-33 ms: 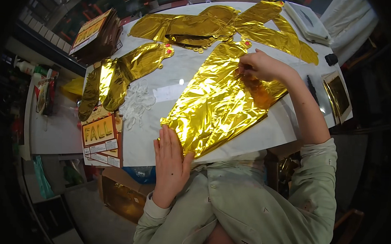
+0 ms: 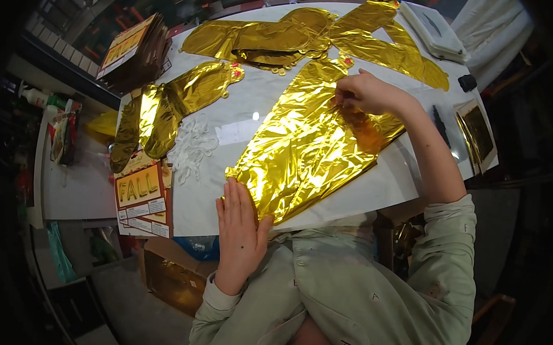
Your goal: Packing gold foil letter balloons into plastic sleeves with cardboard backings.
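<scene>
A large flat, crinkled gold foil balloon [image 2: 302, 143] lies slantwise across the table in front of me. My left hand [image 2: 242, 232] rests on its near left corner, palm down with the fingers stretched out. At the upper right edge of the same foil, my right hand [image 2: 367, 94] is closed, its fingertips bent down and pinched on the foil. What exactly lies between those fingertips is partly hidden. Beyond the far tip, which has a small red mark, more flat gold foil balloons [image 2: 276, 40] lie together. Another gold foil balloon [image 2: 194, 89] lies folded to the left.
White ribbon or string [image 2: 194, 144] lies tangled left of the foil. Printed cards [image 2: 141, 197] lie at the table's left edge, with a card stack [image 2: 133, 52] behind them. A white tray-like box [image 2: 434, 32] and a small black object [image 2: 467, 83] sit at the right.
</scene>
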`<act>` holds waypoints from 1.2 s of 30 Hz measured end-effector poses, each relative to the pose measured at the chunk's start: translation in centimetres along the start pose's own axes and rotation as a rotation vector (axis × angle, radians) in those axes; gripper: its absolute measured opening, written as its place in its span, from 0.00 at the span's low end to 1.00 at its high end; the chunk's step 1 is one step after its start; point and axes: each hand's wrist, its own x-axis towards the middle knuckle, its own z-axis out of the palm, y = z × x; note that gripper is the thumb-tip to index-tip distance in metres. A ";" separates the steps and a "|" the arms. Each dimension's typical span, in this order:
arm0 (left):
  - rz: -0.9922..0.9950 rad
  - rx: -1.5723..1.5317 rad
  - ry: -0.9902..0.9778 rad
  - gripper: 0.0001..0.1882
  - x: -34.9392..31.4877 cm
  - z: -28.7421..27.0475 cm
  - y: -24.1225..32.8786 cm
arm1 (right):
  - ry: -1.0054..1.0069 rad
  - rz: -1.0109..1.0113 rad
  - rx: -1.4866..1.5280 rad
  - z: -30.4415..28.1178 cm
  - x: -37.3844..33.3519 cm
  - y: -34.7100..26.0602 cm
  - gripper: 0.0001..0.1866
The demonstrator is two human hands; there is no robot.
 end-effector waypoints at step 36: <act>0.271 0.130 -0.026 0.36 6.3 1.6 -0.2 | 0.577 0.168 -0.175 11.9 -10.5 -6.5 0.37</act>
